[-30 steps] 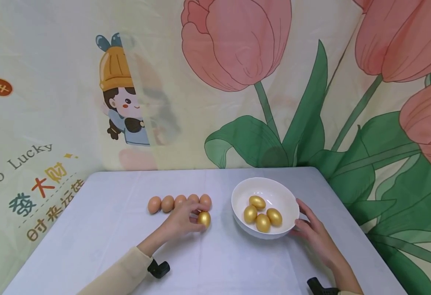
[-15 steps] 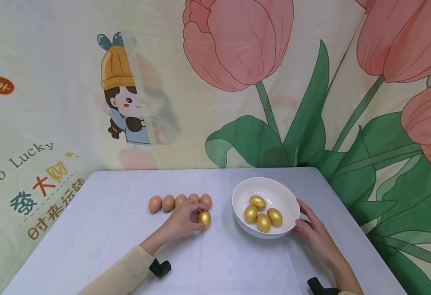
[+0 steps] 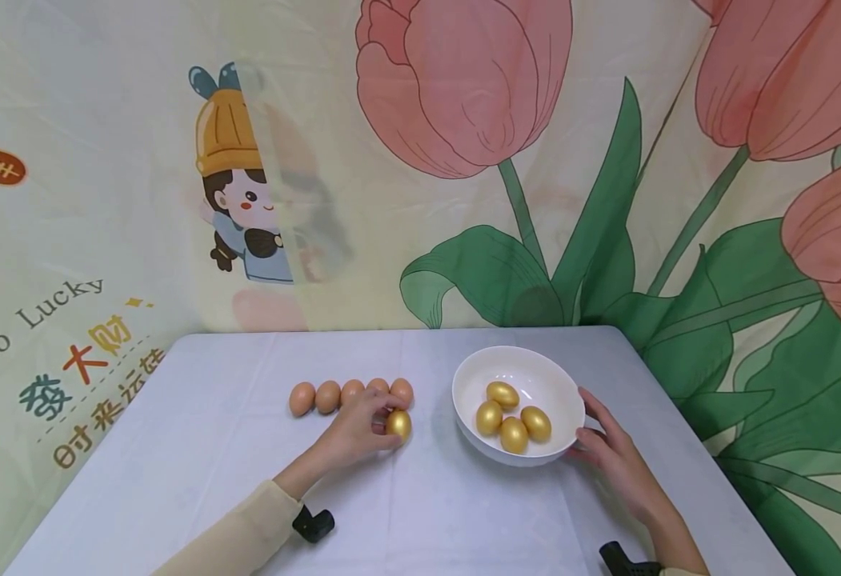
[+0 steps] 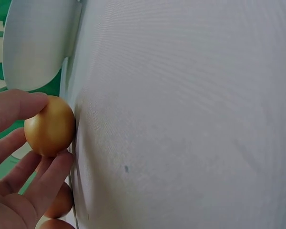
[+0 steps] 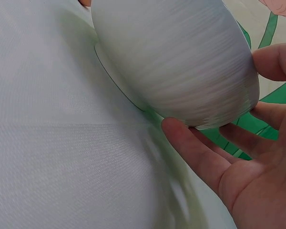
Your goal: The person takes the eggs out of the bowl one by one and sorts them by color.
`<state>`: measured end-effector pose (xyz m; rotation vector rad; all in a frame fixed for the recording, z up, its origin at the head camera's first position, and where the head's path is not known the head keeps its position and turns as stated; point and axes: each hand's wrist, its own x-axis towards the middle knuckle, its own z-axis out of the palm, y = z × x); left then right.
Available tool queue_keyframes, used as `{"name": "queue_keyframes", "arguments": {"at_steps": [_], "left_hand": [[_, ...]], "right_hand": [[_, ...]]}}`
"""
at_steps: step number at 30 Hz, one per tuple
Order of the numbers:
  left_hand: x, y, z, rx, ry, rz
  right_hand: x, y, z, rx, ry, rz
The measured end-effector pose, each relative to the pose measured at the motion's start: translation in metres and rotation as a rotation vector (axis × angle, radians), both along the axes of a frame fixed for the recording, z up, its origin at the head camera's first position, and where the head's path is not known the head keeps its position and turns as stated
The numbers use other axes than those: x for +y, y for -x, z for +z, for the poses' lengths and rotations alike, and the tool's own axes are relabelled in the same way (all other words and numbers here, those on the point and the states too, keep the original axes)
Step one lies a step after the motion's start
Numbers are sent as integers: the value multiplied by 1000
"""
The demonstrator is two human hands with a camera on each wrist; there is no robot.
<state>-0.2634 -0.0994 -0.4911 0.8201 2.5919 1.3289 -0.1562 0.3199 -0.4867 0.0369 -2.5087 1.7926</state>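
Observation:
My left hand (image 3: 351, 428) pinches a golden egg (image 3: 399, 426) between thumb and fingers, in front of the right end of a row of brown eggs (image 3: 302, 398). The left wrist view shows this golden egg (image 4: 52, 126) close to the tablecloth, with brown eggs (image 4: 60, 202) partly hidden behind the fingers. At the right side of a white bowl (image 3: 542, 384), my right hand (image 3: 610, 456) holds the rim and outer wall. Several golden eggs (image 3: 514, 435) lie inside it. Spread fingers touch the bowl (image 5: 181, 62) in the right wrist view.
A white cloth (image 3: 463, 520) covers the table. Behind it hangs a printed backdrop (image 3: 463, 80) with tulips and a cartoon figure. Dark wrist mounts (image 3: 314, 525) sit on both wrists, low over the cloth.

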Motion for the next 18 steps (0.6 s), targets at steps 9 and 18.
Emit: {"name": "queue_keyframes", "arguments": {"at_steps": [9, 18], "left_hand": [[0, 1, 0, 18, -12, -13], [0, 0, 3, 4, -3, -3]], "right_hand": [[0, 0, 1, 3, -5, 1], [-2, 0, 1, 2, 4, 2]]}}
